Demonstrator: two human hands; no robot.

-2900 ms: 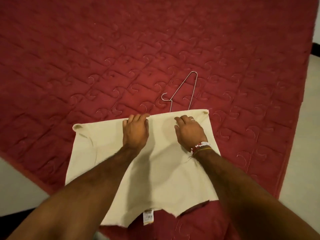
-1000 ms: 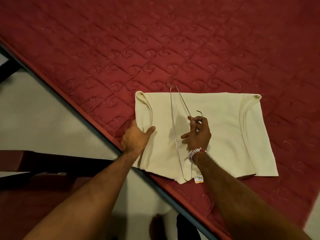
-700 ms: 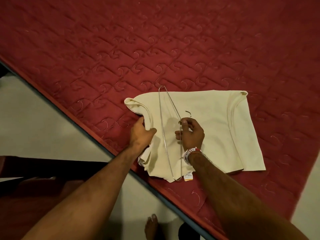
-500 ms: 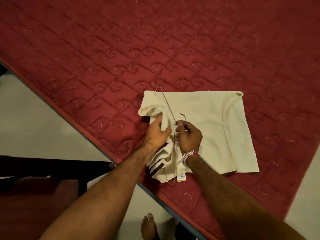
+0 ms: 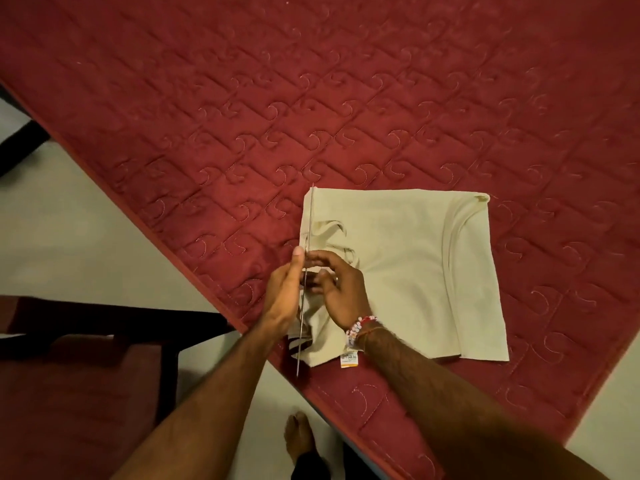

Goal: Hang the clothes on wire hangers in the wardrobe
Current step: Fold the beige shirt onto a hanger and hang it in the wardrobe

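The cream garment is spread flat on the red quilted bed cover, close to the near edge. Its left part is bunched and turned in toward the middle. The wire hanger is held up on edge over that bunched part, so that it is seen only as a thin line running from the garment's far left corner down past the bed's edge.

The hanger is pressed from the outer side by the left hand, whose fingers are laid straight along the wire and curl round nothing. From the other side it is met by the right hand. Its fingers are bent toward the wire and appear to pinch it near the middle, though the grip is partly hidden.

The task is judged to be at an early stage. The cloth is only being worked onto the hanger and is not yet seated on it. The lifting, the carrying and the hooking onto a rail are all left to be done, and no wardrobe is in view.

One garment, one hanger and two hands are counted. One price tag is seen at the garment's near edge, and a few bracelets are worn on the right wrist. One bare foot is seen on the pale floor, and one red-cushioned seat stands to the left.
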